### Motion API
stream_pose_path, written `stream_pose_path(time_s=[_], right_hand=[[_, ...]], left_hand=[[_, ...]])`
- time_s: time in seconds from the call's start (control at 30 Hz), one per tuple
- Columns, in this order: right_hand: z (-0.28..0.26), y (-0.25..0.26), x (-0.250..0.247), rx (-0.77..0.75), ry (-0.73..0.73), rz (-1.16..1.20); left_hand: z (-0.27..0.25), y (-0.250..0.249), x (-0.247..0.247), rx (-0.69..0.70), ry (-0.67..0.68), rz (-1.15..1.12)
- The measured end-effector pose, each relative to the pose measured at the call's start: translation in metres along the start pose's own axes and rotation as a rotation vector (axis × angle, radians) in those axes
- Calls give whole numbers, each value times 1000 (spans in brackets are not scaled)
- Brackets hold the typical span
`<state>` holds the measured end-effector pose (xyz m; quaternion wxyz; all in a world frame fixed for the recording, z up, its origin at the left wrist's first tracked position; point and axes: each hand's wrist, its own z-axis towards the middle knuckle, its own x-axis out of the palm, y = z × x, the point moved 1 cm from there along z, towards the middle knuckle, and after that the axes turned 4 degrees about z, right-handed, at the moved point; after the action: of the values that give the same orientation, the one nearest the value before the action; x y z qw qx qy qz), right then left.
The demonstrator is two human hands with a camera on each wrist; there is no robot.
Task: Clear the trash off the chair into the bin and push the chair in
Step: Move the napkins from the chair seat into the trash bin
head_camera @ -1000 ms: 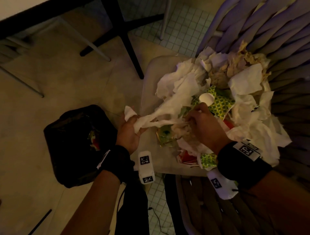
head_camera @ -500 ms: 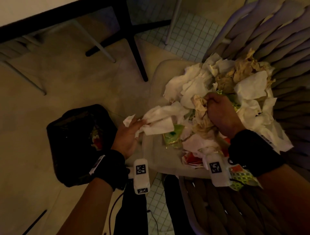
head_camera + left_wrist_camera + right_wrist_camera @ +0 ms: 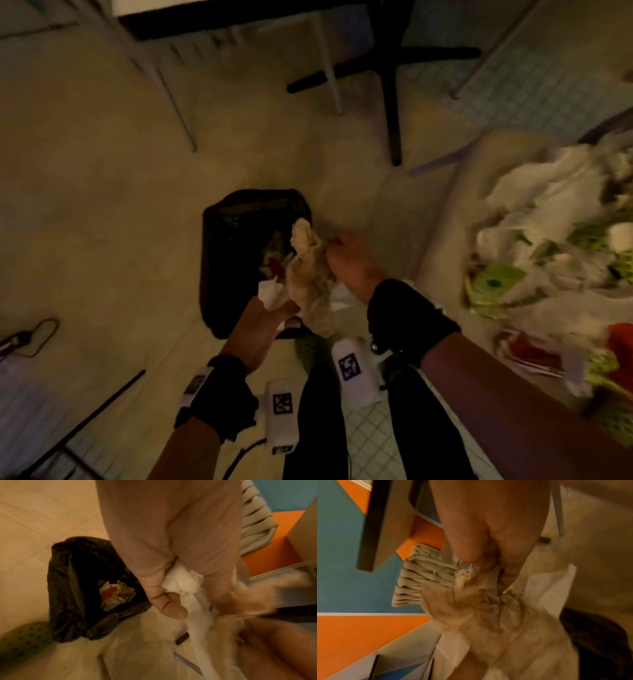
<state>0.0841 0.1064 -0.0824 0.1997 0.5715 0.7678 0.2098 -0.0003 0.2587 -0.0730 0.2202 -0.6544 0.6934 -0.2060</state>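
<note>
1. No readable words, brand names or numbers anywhere in the three views.
2. Only signs: square black-and-white coded markers, one on each white wrist-camera housing, left housing (image 3: 281, 417) and right housing (image 3: 352, 371), both just nearer the body than the black-lined bin (image 3: 239, 246).
3. Printing on the wrappers too blurred to read.

Bin (image 3: 219, 240) mouth open above — bare floor (image 3: 102, 205) left, chair (image 3: 445, 219) crowding right.
</note>
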Motion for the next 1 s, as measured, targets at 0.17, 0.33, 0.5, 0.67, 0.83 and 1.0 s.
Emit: stream_pose_path(time_s=[0.17, 0.33, 0.5, 0.67, 0.83, 1.0], right_hand=[[5, -23, 76, 62, 336, 72], [45, -47, 130, 92, 333, -9], [113, -83, 143, 104, 110, -114], [164, -112, 155, 106, 65, -151], [188, -120, 163, 201, 187, 18], [176, -117, 144, 210, 281, 8]], left_hand=[[4, 21, -55, 28, -128, 20], [52, 62, -117, -40, -211, 56], [137, 134, -163, -164, -393, 39], [169, 145, -153, -204, -364, 326], [184, 146, -137, -174, -146, 271], [180, 136, -134, -77, -69, 391]])
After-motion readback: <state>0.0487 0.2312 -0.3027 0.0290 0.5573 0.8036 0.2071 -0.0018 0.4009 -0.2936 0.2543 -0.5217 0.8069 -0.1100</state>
